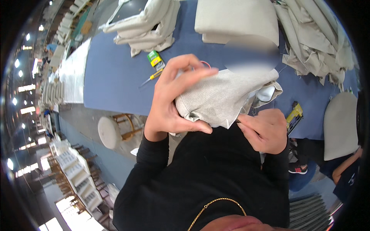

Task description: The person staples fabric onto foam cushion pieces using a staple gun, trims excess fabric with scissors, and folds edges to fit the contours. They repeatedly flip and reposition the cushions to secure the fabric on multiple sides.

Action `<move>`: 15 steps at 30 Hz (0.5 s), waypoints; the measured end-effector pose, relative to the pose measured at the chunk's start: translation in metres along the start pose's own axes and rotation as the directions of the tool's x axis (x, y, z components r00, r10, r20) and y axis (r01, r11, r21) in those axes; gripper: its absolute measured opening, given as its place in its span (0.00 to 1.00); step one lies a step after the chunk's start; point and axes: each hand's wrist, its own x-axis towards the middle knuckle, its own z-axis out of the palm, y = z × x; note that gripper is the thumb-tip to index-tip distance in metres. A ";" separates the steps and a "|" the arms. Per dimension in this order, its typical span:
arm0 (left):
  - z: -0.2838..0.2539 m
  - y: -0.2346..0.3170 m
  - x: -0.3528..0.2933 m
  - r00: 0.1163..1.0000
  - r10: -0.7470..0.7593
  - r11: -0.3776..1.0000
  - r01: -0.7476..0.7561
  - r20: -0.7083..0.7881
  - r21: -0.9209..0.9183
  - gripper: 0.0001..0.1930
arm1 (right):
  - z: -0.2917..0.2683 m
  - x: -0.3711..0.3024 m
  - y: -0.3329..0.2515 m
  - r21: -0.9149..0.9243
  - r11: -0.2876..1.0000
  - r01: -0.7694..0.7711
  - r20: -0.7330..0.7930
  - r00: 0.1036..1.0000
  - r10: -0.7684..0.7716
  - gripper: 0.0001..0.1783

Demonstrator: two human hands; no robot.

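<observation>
A piece of beige woven fabric (221, 96), sewn like a cover with a rolled, open end at its right, is held up in front of my chest. My left hand (165, 96) curves round its left end, thumb below and fingers above. At its lower right corner, my right hand (266, 131) pinches the edge between thumb and bent fingers. White material (266, 92) shows inside the open end. Beyond my left hand, a yellow-handled screwdriver-like tool (155, 75) and a small green and yellow box (155, 58) lie on the blue table (111, 73).
Folded beige covers (154, 21) and padded cushions (236, 19) sit at the far side. Loose fabric (312, 42) is heaped at far right. A yellow staple gun (295, 114) lies by my right hand. A padded panel (341, 123) and another person's arm (346, 165) are at right; a stool (109, 133) stands left.
</observation>
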 end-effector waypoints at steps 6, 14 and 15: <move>-0.004 0.007 -0.008 0.982 -0.171 0.985 0.172 0.073 -0.001 0.53 | 0.008 0.008 -0.012 -0.007 1.000 0.021 0.023 1.000 -0.021 0.19; -0.004 0.011 -0.009 0.985 -0.121 0.989 0.130 0.120 -0.071 0.52 | 0.014 0.009 -0.024 0.019 0.999 -0.047 -0.029 0.998 0.047 0.15; -0.003 0.010 -0.009 0.986 -0.097 0.992 0.106 0.135 -0.062 0.56 | 0.011 0.008 -0.025 0.034 0.998 -0.056 -0.017 0.998 0.056 0.14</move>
